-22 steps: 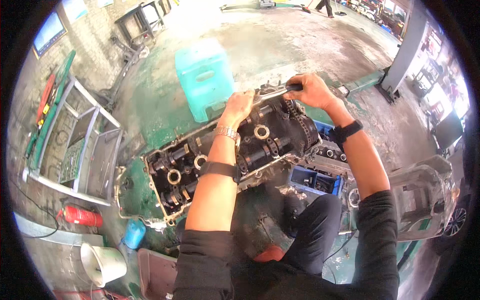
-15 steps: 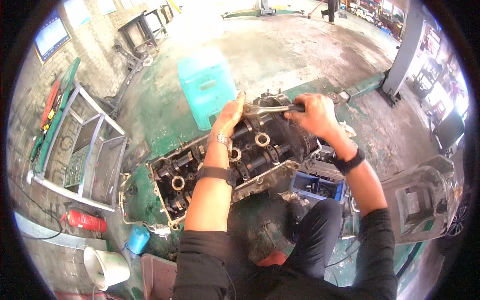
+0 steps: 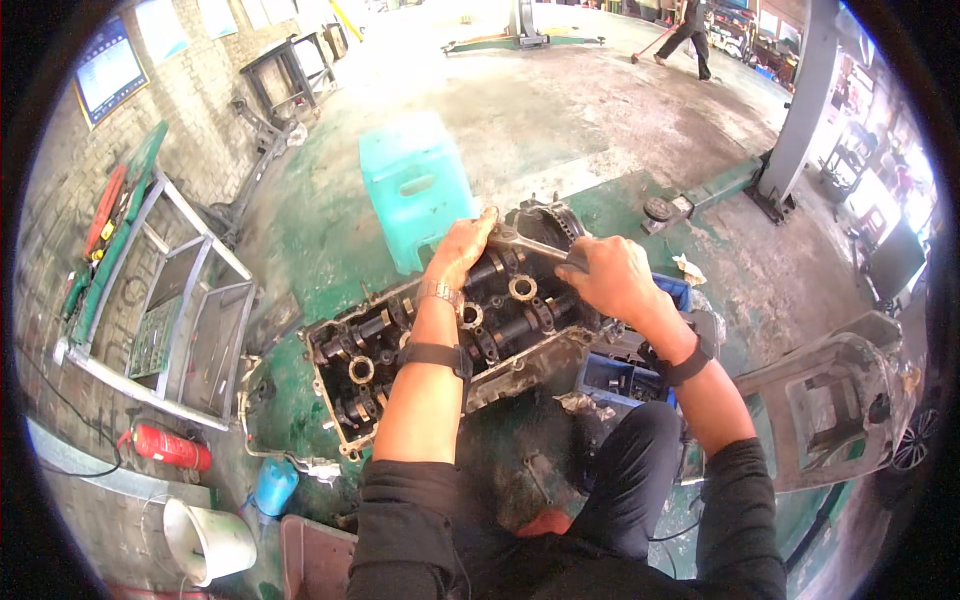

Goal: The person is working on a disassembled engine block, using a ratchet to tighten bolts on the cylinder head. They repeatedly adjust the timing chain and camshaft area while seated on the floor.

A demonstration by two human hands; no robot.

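Note:
In front of me lies an engine cylinder head (image 3: 522,288), oily and dark, with camshafts and pale round openings along its top. A ratchet wrench (image 3: 528,242) slants over its far right part. Around the wrench's dark handle end, my right hand (image 3: 612,278) is closed. My left hand (image 3: 460,250) is closed at the ratchet's head, thumb pointing up; what lies under its fingers is hidden. Beyond the right hand, a toothed chain wheel (image 3: 560,222) shows at the engine's far end.
A turquoise stool (image 3: 418,200) stands just beyond the engine. Blue parts bins (image 3: 608,378) sit to its right, near my knee. At left are a metal frame rack (image 3: 205,245), a red fire extinguisher (image 3: 172,447) and a white bucket (image 3: 208,540). A person (image 3: 690,40) with a broom walks far off.
My right hand has swung the wrench handle toward me, so it now slopes down to the right. The left hand stays at the ratchet's head. The distant person has stepped further into view.

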